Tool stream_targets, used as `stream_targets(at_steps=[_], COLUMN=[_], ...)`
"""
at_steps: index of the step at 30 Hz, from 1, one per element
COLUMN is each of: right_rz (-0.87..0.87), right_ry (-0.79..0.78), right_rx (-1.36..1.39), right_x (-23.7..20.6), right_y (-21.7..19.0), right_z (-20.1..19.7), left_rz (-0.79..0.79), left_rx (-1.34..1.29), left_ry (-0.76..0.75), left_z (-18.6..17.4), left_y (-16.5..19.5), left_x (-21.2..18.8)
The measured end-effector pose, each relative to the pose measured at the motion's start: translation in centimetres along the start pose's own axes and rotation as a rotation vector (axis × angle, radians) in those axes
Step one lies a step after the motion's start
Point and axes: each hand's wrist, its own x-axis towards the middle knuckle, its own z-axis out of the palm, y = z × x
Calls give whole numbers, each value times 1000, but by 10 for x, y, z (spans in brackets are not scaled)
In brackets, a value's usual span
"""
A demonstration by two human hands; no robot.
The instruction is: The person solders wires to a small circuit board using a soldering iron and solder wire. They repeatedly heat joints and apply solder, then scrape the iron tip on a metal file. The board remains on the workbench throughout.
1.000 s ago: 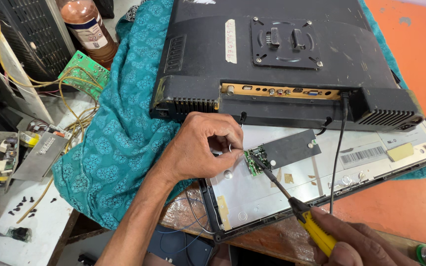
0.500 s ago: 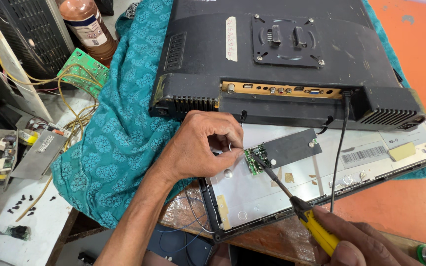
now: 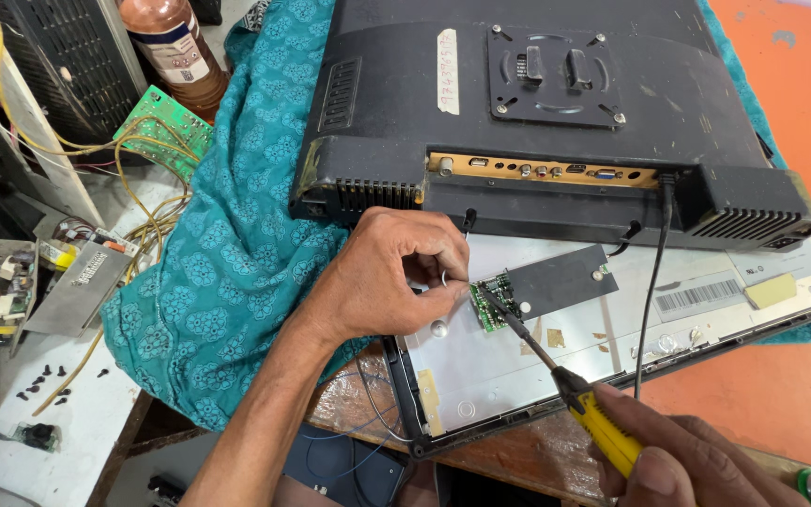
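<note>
A black monitor back cover (image 3: pixel 556 113) lies lifted over a metal panel chassis (image 3: pixel 612 329). My left hand (image 3: pixel 382 277) rests on the panel with fingertips pinching beside a small green circuit board (image 3: pixel 492 302), which adjoins a black strip (image 3: pixel 556 282). In my right hand (image 3: pixel 696 465), at the bottom right, is a yellow-handled screwdriver (image 3: pixel 603 432); its dark tip touches the green board. A black cable (image 3: pixel 654 272) hangs from the cover across the panel.
A teal patterned cloth (image 3: pixel 227 263) lies under the monitor on an orange table (image 3: pixel 790 376). To the left are a green circuit board (image 3: pixel 163 127) with yellow wires, a brown bottle (image 3: pixel 169 47), metal parts and several loose black screws (image 3: pixel 44 380).
</note>
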Motion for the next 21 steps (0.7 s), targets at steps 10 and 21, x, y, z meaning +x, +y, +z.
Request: stream_targets(at_steps=[10, 21], right_rz=[30, 132], right_ry=[-10, -27], right_rx=[-18, -13], right_x=[4, 6], right_y=[-6, -15], right_z=[-2, -4], left_rz=[26, 40], left_rx=[1, 6], left_ry=[-1, -9], left_z=[-1, -1], left_y=[1, 2], left_x=[0, 0])
